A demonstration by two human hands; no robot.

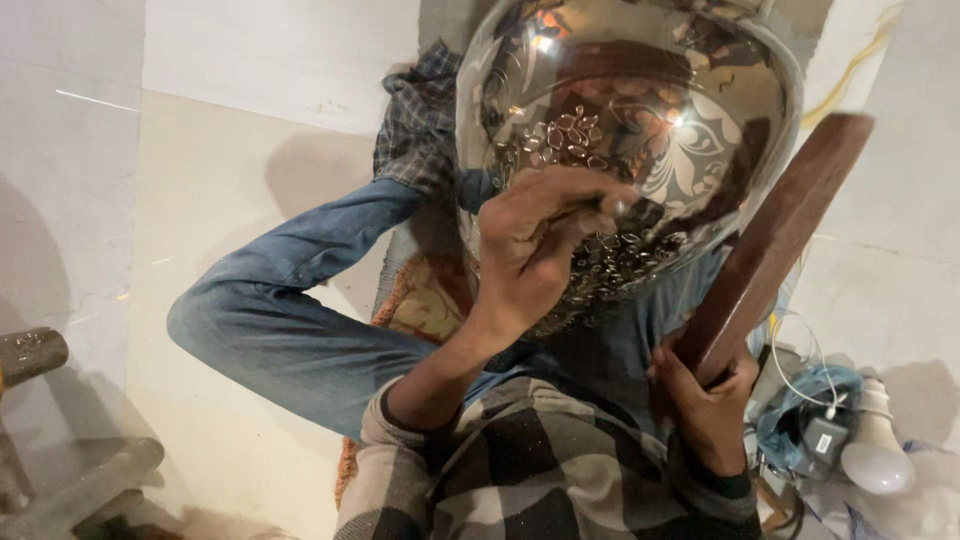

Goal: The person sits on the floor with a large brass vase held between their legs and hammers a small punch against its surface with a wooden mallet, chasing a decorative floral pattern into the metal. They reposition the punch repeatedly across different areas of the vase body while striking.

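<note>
Head view, from left to right: a grey metal stake point(30, 355) is seen at the left edge, then a bent leg in blue jeans point(290, 310) on the pale floor point(220, 190). At the centre, a large shiny engraved metal pot point(640, 110) is rested on the lap. The left hand point(540, 245) is closed around a thin metal chisel point(600, 208), its tip touching the pot wall. The right hand point(710, 395) is wrapped tightly around a dark brown wooden mallet point(770, 240), raised beside the pot. A white bulb point(878, 455) lies at the far right. The pot is judged stiff, smooth and slippery, easily dented; it is best held by the rim.
</note>
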